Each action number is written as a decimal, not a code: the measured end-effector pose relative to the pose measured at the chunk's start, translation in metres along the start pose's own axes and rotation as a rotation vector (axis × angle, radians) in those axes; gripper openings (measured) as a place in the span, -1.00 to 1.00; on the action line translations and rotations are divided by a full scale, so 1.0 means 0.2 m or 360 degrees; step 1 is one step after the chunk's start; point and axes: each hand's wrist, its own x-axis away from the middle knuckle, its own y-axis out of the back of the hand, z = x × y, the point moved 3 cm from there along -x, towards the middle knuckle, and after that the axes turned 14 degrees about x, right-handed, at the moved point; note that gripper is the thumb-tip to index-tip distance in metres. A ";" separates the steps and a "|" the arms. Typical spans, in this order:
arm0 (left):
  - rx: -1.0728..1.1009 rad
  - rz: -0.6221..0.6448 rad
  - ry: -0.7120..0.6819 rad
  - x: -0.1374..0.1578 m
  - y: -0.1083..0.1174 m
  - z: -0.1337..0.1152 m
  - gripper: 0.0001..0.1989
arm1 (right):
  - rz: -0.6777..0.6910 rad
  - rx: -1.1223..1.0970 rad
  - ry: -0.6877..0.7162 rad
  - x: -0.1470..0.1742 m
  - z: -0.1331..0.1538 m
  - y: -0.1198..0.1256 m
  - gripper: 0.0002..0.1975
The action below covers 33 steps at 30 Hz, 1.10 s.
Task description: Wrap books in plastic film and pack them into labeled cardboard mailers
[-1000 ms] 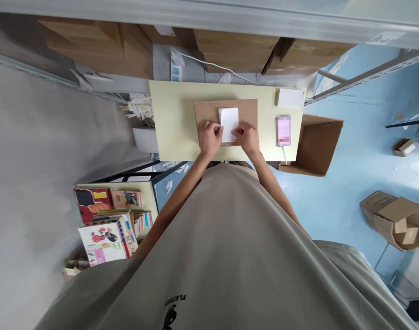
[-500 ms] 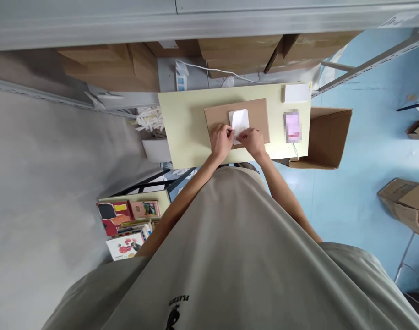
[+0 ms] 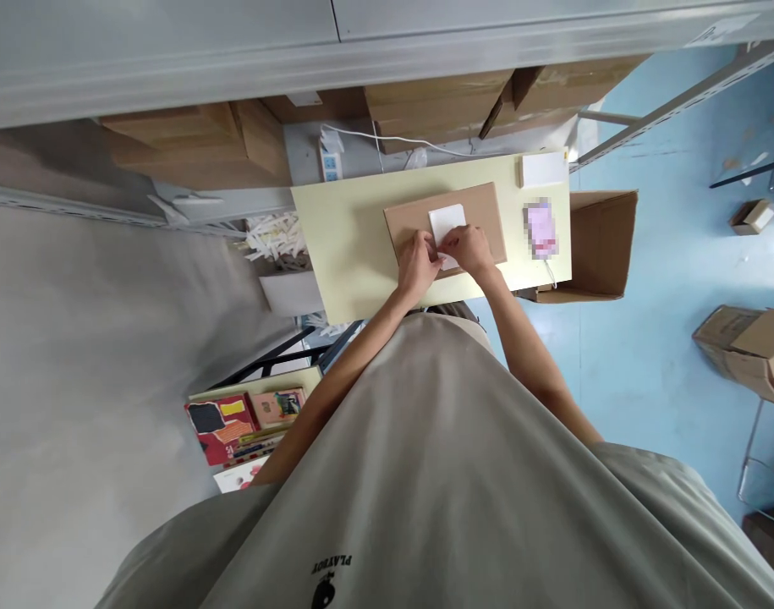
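Observation:
A flat brown cardboard box (image 3: 407, 222) lies on the pale yellow tabletop in front of me. On top of it is a white paper sheet (image 3: 447, 218), label-like, with its lower part partly covered by my fingers. My left hand (image 3: 418, 266) is closed at the sheet's lower left edge, its thumb reaching across toward the sheet. From the right, my right hand (image 3: 469, 247) pinches the paper near its lower middle. The fingertips of both hands are close together, and what lies exactly between them is small and partly hidden.
The yellow table (image 3: 348, 245) also bears a white box (image 3: 544, 169) and a blurred pink item (image 3: 540, 230) with a cord. An open carton (image 3: 602, 245) adjoins its right end. Behind run a power strip (image 3: 330, 165) and shelved cartons (image 3: 437, 106). Books (image 3: 225, 427) stand at lower left.
The sheet's upper part, curled before, now looks flatter. My left hand has shifted slightly toward the right hand at the sheet's lower edge. The whole view has tilted a little.

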 end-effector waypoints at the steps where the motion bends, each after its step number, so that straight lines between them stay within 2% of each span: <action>1: 0.0007 0.0005 0.0008 0.00 0.00 0.00 -0.44 | 0.0031 0.0006 0.0010 0.01 0.00 0.01 -0.89; 3: 0.0015 -0.0005 0.0015 0.01 -0.01 0.02 -0.42 | 0.0015 -0.0009 -0.0020 -0.02 0.02 0.03 -0.90; 7: 0.0017 -0.0071 -0.0010 0.02 -0.03 0.04 -0.41 | -0.0123 -0.0080 -0.0097 -0.22 0.07 0.07 -0.93; 10: 0.0034 -0.0153 0.0002 0.03 -0.05 0.04 -0.44 | -0.0130 -0.0123 -0.0041 -0.33 0.10 0.05 -0.83; 12: 0.0049 -0.0242 0.0019 0.05 -0.06 0.04 -0.46 | -0.0141 -0.0120 0.0013 -0.34 0.10 0.02 -0.77; 15: 0.0057 -0.0395 0.0057 0.12 -0.08 0.03 -0.52 | -0.0227 -0.0068 0.0175 -0.25 0.04 -0.03 -0.77; 18: 0.0061 -0.0563 0.0113 0.22 -0.08 0.04 -0.60 | -0.0217 -0.0002 0.0405 -0.09 -0.11 -0.04 -0.74; 20: 0.0085 -0.0747 0.0159 0.30 -0.04 0.07 -0.62 | -0.0192 0.0018 0.0483 0.01 -0.29 -0.01 -0.74; 22: 0.0162 -0.0993 0.0214 0.38 0.03 0.13 -0.60 | -0.0243 -0.0021 0.0450 0.06 -0.51 0.04 -0.70; 24: 0.0282 -0.1211 0.0290 0.44 0.08 0.20 -0.49 | -0.0296 -0.0144 0.0326 0.08 -0.73 0.05 -0.58; 26: 0.0441 -0.1223 0.0398 0.45 0.07 0.26 -0.36 | -0.0151 -0.0334 0.0241 0.09 -0.91 0.00 -0.44; 28: 0.0624 -0.1134 0.0501 0.45 0.02 0.28 -0.32 | 0.0152 -0.0544 0.0300 0.11 -1.00 -0.09 -0.30; 30: 0.0735 -0.1144 0.0519 0.45 -0.05 0.25 -0.41 | 0.0329 -0.0710 0.0452 0.14 -1.01 -0.14 -0.17; 33: 0.0707 -0.1271 0.0268 0.52 -0.10 0.13 -0.54 | 0.0195 -0.0850 0.0625 0.21 -0.99 -0.08 -0.09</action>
